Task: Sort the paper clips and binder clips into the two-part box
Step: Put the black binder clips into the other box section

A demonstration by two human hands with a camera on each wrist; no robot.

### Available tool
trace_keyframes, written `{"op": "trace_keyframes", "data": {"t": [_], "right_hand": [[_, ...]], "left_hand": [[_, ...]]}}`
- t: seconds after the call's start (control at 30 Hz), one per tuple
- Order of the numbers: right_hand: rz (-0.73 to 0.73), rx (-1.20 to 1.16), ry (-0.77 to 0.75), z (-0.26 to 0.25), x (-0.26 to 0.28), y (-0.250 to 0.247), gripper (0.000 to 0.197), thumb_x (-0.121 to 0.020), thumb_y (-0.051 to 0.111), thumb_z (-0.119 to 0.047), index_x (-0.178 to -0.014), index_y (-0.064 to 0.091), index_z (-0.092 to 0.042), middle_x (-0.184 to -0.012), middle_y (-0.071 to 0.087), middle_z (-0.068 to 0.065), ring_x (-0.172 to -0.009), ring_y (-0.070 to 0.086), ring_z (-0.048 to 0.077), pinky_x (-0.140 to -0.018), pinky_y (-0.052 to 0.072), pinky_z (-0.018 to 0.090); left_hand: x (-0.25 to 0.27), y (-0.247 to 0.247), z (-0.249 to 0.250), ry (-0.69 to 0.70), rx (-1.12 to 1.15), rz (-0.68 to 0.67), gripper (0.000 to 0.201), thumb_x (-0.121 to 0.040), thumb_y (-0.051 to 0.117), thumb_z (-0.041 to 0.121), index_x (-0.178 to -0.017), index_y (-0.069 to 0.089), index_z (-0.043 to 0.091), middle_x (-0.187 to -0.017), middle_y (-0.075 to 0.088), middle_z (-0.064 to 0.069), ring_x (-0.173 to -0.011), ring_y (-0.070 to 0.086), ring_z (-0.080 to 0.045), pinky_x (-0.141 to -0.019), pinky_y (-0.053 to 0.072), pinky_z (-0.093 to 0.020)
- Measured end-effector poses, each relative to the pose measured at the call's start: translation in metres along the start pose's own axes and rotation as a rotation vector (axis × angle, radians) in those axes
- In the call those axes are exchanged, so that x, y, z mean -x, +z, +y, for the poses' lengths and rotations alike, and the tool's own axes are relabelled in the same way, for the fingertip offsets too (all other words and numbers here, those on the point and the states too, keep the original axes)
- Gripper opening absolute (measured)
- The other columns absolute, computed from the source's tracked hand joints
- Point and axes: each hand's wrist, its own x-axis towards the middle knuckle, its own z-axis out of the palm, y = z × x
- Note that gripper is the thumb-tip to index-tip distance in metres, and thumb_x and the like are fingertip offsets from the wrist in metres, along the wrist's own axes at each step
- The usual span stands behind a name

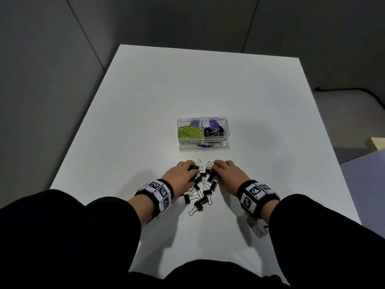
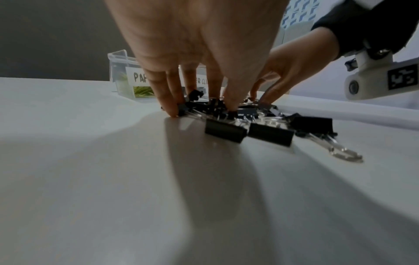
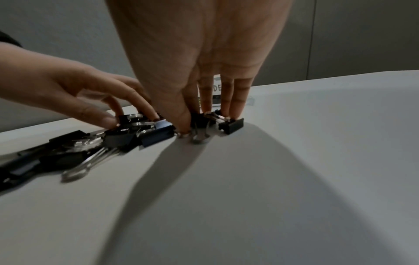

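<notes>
A clear two-part box (image 1: 226, 130) stands mid-table. Its left part, labelled PAPER CLIPS, holds green paper clips (image 1: 190, 131); its right part, labelled BINDER CLIPS, holds black binder clips (image 1: 214, 131). A loose pile of black binder clips (image 1: 203, 187) lies on the table just in front of the box. My left hand (image 1: 190, 170) claws down on the pile's far left, thumb and fingers (image 2: 169, 105) closing round several clips (image 2: 211, 104). On the pile's far right, my right hand (image 1: 215, 168) pinches clips (image 3: 231, 125) between thumb and fingers (image 3: 239, 100).
The white table (image 1: 145, 101) runs well beyond the box and out to both sides. A purple disc (image 1: 201, 145) shows under the box. Grey walls stand behind, and a pale wooden piece (image 1: 377, 145) sits off the table's right edge.
</notes>
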Motion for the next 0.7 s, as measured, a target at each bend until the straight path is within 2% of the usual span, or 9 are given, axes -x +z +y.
{"op": "trace_keyframes", "data": {"t": [0.07,0.13,0.2,0.27,0.33,0.47,0.57,0.7], "right_hand": [[0.015,-0.001,0.034,0.001,0.008,-0.005,0.051,-0.090,0.049,-0.027,-0.139,0.036,-0.019,-0.147,0.036,0.007,-0.126,0.041,0.031,-0.103,0.038,0.041],[-0.015,-0.006,0.185,0.005,0.016,-0.013,0.070,-0.081,0.057,-0.031,-0.144,0.026,-0.024,-0.148,0.031,0.007,-0.129,0.039,0.030,-0.105,0.036,0.045],[-0.098,-0.037,0.334,0.012,0.022,-0.019,0.085,-0.075,0.065,-0.035,-0.145,0.017,-0.026,-0.145,0.030,0.009,-0.126,0.041,0.030,-0.100,0.040,0.045],[-0.177,-0.094,0.391,0.013,0.024,-0.017,0.092,-0.072,0.071,-0.038,-0.145,0.016,-0.026,-0.139,0.032,0.011,-0.119,0.046,0.030,-0.093,0.046,0.042],[-0.170,-0.142,0.396,0.008,0.025,-0.009,0.088,-0.072,0.073,-0.040,-0.141,0.022,-0.024,-0.134,0.034,0.011,-0.114,0.049,0.030,-0.090,0.049,0.041],[-0.027,-0.247,0.438,-0.005,0.019,-0.001,0.058,-0.082,0.066,-0.034,-0.129,0.039,-0.015,-0.128,0.039,0.013,-0.112,0.049,0.033,-0.092,0.048,0.042],[0.000,-0.318,0.460,-0.011,0.013,0.001,0.044,-0.087,0.061,-0.026,-0.123,0.042,-0.010,-0.124,0.045,0.016,-0.107,0.054,0.035,-0.091,0.048,0.042],[-0.043,-0.336,0.465,-0.012,0.009,0.000,0.038,-0.088,0.058,-0.024,-0.118,0.044,-0.006,-0.121,0.048,0.017,-0.104,0.056,0.035,-0.088,0.046,0.039]], "left_hand": [[0.005,-0.002,0.000,-0.006,0.013,0.014,0.055,-0.092,0.051,0.030,-0.143,0.032,0.020,-0.148,0.030,-0.006,-0.131,0.035,-0.024,-0.106,0.036,-0.034],[0.008,-0.003,-0.004,-0.046,0.001,0.005,0.062,-0.091,0.051,0.034,-0.146,0.025,0.023,-0.151,0.026,-0.006,-0.136,0.029,-0.025,-0.109,0.032,-0.036],[0.010,-0.004,-0.009,-0.093,-0.003,-0.043,0.067,-0.090,0.052,0.038,-0.147,0.019,0.025,-0.152,0.023,-0.006,-0.137,0.027,-0.025,-0.109,0.033,-0.039],[0.010,-0.003,-0.010,-0.120,0.002,-0.083,0.071,-0.088,0.054,0.039,-0.148,0.018,0.024,-0.150,0.026,-0.006,-0.134,0.030,-0.026,-0.106,0.037,-0.038],[0.008,-0.002,-0.006,-0.139,0.031,-0.094,0.073,-0.087,0.058,0.038,-0.147,0.020,0.022,-0.147,0.028,-0.007,-0.132,0.031,-0.026,-0.105,0.039,-0.038],[0.002,-0.002,0.004,-0.195,0.117,-0.052,0.069,-0.088,0.060,0.030,-0.145,0.023,0.019,-0.141,0.034,-0.009,-0.129,0.033,-0.028,-0.102,0.042,-0.039],[-0.001,-0.002,0.008,-0.234,0.162,-0.037,0.070,-0.086,0.062,0.028,-0.144,0.024,0.019,-0.137,0.036,-0.011,-0.127,0.035,-0.029,-0.099,0.042,-0.039],[-0.005,-0.002,0.005,-0.319,0.295,-0.041,0.070,-0.080,0.070,0.026,-0.138,0.032,0.019,-0.131,0.042,-0.013,-0.123,0.039,-0.029,-0.100,0.041,-0.039]]}}
